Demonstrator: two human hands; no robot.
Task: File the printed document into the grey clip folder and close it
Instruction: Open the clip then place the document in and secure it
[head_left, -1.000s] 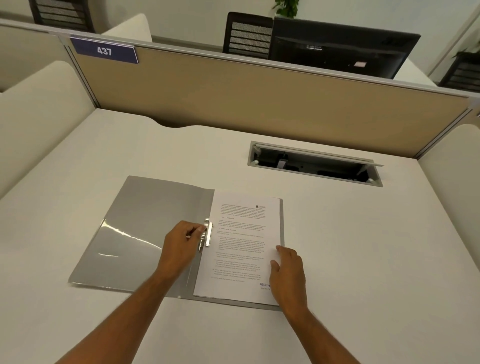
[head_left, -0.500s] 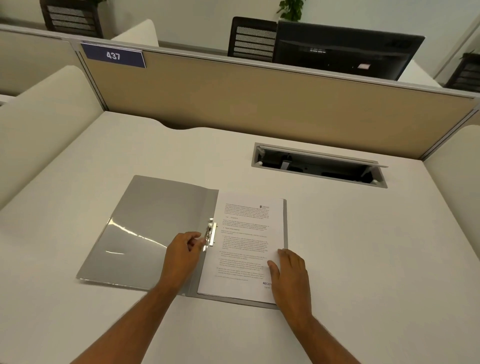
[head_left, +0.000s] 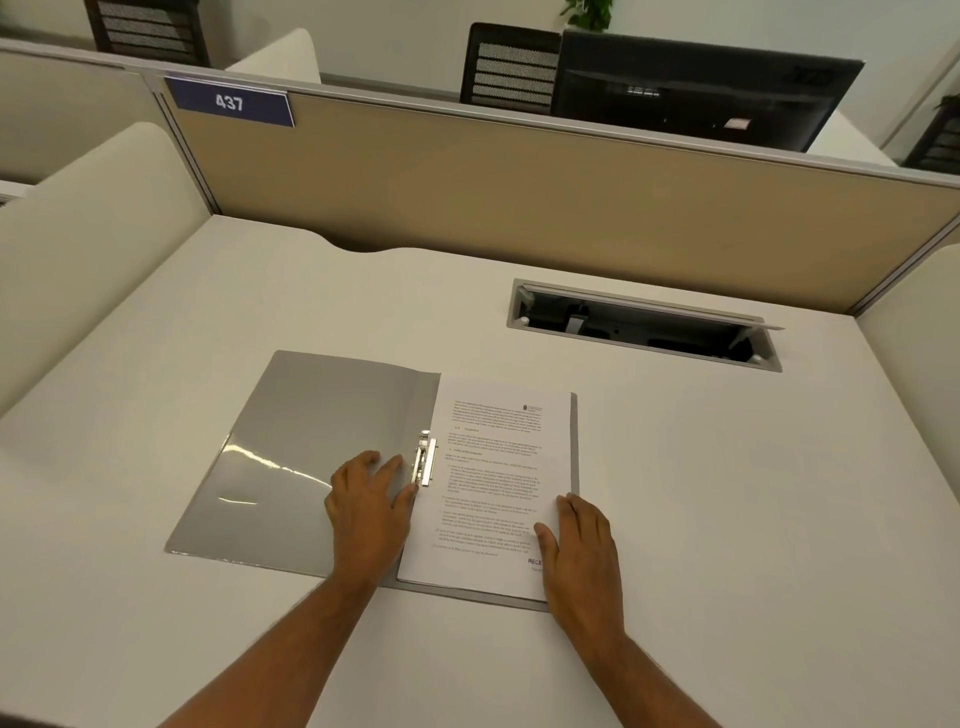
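Observation:
A grey clip folder (head_left: 306, 447) lies open and flat on the white desk. The printed document (head_left: 493, 478) rests on its right half, its left edge beside the metal clip (head_left: 425, 458) at the spine. My left hand (head_left: 366, 506) lies flat on the inside of the left cover, fingers spread, thumb close to the clip's lower end. My right hand (head_left: 582, 551) presses flat on the document's lower right corner and covers part of the print there.
An open cable tray (head_left: 644, 325) is sunk into the desk behind and to the right of the folder. A beige partition (head_left: 519, 208) with a blue "437" label (head_left: 228, 102) closes the back. White side panels stand left and right.
My left hand has let go of the metal clip, slid left and down, and now lies flat on the left cover. My right hand stays on the page.

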